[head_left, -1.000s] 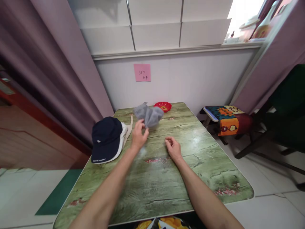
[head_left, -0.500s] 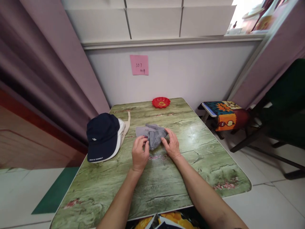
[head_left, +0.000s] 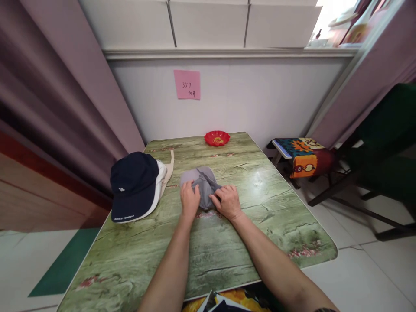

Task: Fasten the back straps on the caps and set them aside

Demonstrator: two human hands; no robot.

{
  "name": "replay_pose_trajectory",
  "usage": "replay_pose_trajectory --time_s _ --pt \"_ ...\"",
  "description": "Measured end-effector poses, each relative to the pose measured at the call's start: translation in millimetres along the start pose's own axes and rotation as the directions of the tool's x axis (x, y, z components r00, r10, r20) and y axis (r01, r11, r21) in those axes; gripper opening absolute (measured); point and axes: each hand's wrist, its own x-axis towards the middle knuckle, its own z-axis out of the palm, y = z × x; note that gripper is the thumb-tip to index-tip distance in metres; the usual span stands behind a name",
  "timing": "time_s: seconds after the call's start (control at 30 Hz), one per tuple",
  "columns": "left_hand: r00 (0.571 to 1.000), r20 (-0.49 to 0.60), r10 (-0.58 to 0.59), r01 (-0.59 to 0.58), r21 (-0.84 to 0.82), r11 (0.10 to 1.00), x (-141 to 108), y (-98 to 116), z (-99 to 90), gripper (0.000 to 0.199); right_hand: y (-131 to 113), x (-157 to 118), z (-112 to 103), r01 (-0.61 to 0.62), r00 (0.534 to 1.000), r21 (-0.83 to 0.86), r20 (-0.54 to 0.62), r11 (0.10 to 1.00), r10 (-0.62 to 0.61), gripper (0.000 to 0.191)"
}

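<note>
A grey cap [head_left: 205, 190] lies on the table in front of me, its crown folded in and its paler brim toward the far side. My left hand [head_left: 190, 198] grips the cap's left edge between thumb and fingers. On the opposite side, my right hand [head_left: 227, 201] pinches the darker grey fabric, fingers curled. To the left rests a navy cap [head_left: 134, 184] with white lettering on its brim. It sits over a white cap [head_left: 159, 182], and a beige cap [head_left: 169, 170] with a strap pokes out behind.
A red scalloped dish [head_left: 217, 138] stands at the far edge of the green wood-patterned table [head_left: 221, 255]. A pink note [head_left: 187, 85] is stuck on the wall. Right of the table are a stool with a colourful cover [head_left: 303, 158] and a dark chair [head_left: 383, 160].
The grey cap has turned so its brim faces away from me, and its crown is spread more. Both hands have shifted with it, the right one now pinching the fabric. The view has moved slightly.
</note>
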Motion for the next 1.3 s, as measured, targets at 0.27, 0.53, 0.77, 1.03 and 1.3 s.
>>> replay_pose_trajectory --time_s 0.27,0.53,0.77,1.03,1.3 --pt "0.982 0.167 -0.091 0.075 0.098 0.992 11.2 12.5 -9.8 0.045 0.4 -2.7 7.1 -0.125 0.992 -0.056 -0.039 0.991 0.123 0.033" --pt "0.955 0.247 0.165 -0.199 0.120 0.973 6.4 2.5 -9.4 0.024 -13.7 22.8 -1.3 -0.095 0.961 0.163 -0.240 0.982 0.133 0.028" --pt "0.922 0.328 0.207 -0.251 0.098 0.963 10.9 -1.5 -14.4 0.019 -37.6 79.5 14.7 -0.058 0.992 0.308 -0.091 0.950 0.090 0.023" --pt "0.881 0.423 0.212 -0.283 0.112 0.953 8.4 4.8 -19.2 0.047 -2.7 72.1 49.2 -0.226 0.974 0.145 0.043 0.963 0.222 0.027" --pt "0.975 0.216 0.059 -0.104 0.206 0.973 34.1 19.7 -5.1 0.030 11.1 93.1 53.9 -0.242 0.965 0.038 0.111 0.970 0.236 0.017"
